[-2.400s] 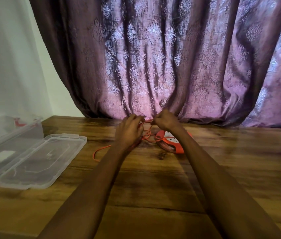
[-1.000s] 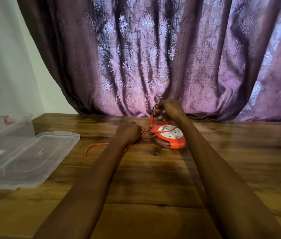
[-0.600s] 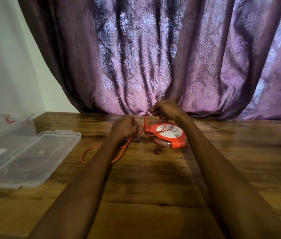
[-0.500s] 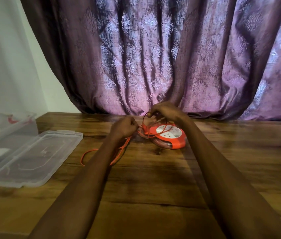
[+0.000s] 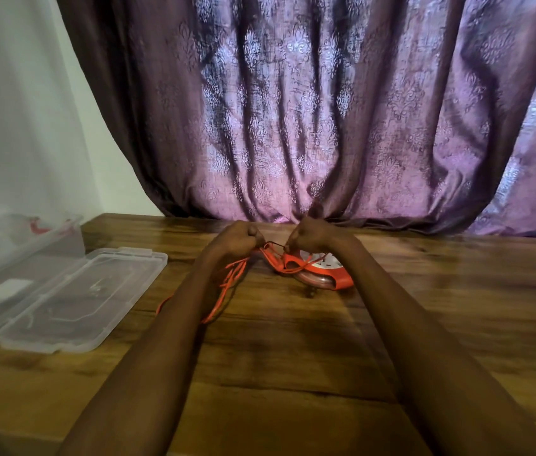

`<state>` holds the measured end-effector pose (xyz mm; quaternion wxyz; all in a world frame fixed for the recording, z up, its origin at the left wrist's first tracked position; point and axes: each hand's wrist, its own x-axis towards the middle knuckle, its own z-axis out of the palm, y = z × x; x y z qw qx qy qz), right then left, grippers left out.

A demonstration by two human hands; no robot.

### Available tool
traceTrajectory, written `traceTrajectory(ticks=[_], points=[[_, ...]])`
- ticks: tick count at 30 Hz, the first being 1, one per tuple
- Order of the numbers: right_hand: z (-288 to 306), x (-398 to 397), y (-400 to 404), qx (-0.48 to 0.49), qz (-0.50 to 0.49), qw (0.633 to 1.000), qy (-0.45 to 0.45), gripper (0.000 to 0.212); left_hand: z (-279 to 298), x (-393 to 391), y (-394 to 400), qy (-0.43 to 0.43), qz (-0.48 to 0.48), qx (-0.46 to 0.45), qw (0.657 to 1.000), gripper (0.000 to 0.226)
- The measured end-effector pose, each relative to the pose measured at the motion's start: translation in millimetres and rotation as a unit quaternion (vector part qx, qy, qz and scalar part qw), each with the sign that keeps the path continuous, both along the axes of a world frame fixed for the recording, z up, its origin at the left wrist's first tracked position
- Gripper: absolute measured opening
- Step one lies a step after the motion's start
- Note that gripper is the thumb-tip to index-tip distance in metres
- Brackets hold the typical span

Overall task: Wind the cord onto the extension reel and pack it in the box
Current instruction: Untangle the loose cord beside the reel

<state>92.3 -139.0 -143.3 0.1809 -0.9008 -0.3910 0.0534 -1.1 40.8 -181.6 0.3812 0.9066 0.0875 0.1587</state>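
Observation:
An orange extension reel (image 5: pixel 321 273) with a white socket face lies flat on the wooden table (image 5: pixel 293 357), near the curtain. Its thin orange cord (image 5: pixel 227 291) trails loose to the left and passes under my left forearm. My left hand (image 5: pixel 237 240) is a fist closed on the cord, just left of the reel. My right hand (image 5: pixel 312 235) pinches a loop of the same cord directly over the reel's near-left edge. A clear plastic box (image 5: pixel 3 258) stands open at the far left, its hinged lid (image 5: pixel 72 297) lying flat on the table.
A purple patterned curtain (image 5: pixel 326 126) hangs right behind the reel and touches the table's far edge. A white wall (image 5: pixel 13 110) rises at the left behind the box. Something red lies inside the box.
My right hand has come down from above the reel and toward the left hand, carrying a loop of cord. The loose cord on the table has grown shorter. The reel stays in place.

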Motion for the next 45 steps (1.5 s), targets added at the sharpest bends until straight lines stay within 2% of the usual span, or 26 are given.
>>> traceTrajectory(ticks=[1,3,5,7,9,11,13,16,19,21,25,27,28,30,32,35,38,39,41,42,43,45], points=[[1,-2,1,-0.008,-0.005,1.0,-0.012,0.021,1,-1,1,-0.001,-0.002,-0.029,1.0,0.019],[3,-5,3,-0.011,0.006,1.0,-0.021,0.03,3,-3,1,0.001,-0.006,-0.067,0.998,0.013],[3,-8,5,0.016,0.046,0.998,0.026,0.031,4,-6,-2,0.001,-0.017,-0.059,0.998,0.017],[2,-12,6,0.069,0.058,0.992,0.085,0.02,5,-9,-3,0.0,-0.023,-0.062,0.998,0.025],[0,-15,8,0.135,0.045,0.983,0.117,0.028,8,-15,-5,0.005,-0.02,-0.075,0.997,0.009],[-2,-20,10,0.197,0.044,0.967,0.153,0.029,14,-19,-6,0.018,-0.032,-0.086,0.996,0.022],[-2,-26,12,0.206,0.055,0.962,0.172,0.02,21,-23,-7,0.051,-0.05,-0.058,0.996,0.039],[4,-27,13,0.129,0.043,0.982,0.127,0.017,27,-23,-4,0.082,-0.019,-0.019,0.996,0.044],[8,-26,17,0.023,-0.011,0.999,0.034,0.023,26,-27,-2,0.085,0.053,-0.069,0.992,0.022],[3,-31,22,-0.016,-0.026,0.999,-0.016,0.024,25,-26,-2,0.065,0.039,-0.088,0.993,0.015],[-13,-40,34,-0.013,-0.009,0.997,-0.072,0.034,26,-23,-4,0.053,-0.006,-0.057,0.997,0.024],[-11,-41,31,0.03,0.035,0.999,0.012,0.018,27,-24,-4,0.047,0.004,-0.045,0.998,0.025],[-8,-38,28,0.043,0.055,0.995,0.067,0.029,27,-26,-4,0.048,0.008,-0.036,0.998,0.026],[-6,-31,20,0.088,0.046,0.984,0.151,0.026,26,-27,0,0.057,0.007,-0.02,0.998,0.022],[-6,-18,13,0.135,0.019,0.977,0.166,0.023,25,-31,2,0.061,-0.002,-0.013,0.998,0.014],[-9,-3,7,0.126,0.032,0.99,0.058,0.02,26,-35,1,0.055,-0.015,-0.031,0.998,0.009],[-13,5,3,0.083,0.004,0.993,-0.085,0.034,29,-38,-4,0.067,-0.055,-0.02,0.996,0.033],[-15,8,2,0.072,-0.009,0.993,-0.098,0.04,30,-39,-4,0.071,-0.064,-0.012,0.995,0.033],[-19,13,1,0.019,-0.022,0.996,-0.088,0.047,28,-37,0,0.089,-0.065,0.001,0.994,0.014],[-21,14,1,-0.009,-0.027,0.996,-0.088,0.046,26,-36,2,0.105,-0.051,0.018,0.993,0.01],[-24,15,0,-0.023,-0.031,0.994,-0.098,0.043,26,-36,3,0.122,-0.037,0.031,0.991,0.016],[-26,16,1,0.0,-0.033,0.993,-0.113,0.035,25,-35,3,0.15,-0.027,0.065,0.986,0.014]])
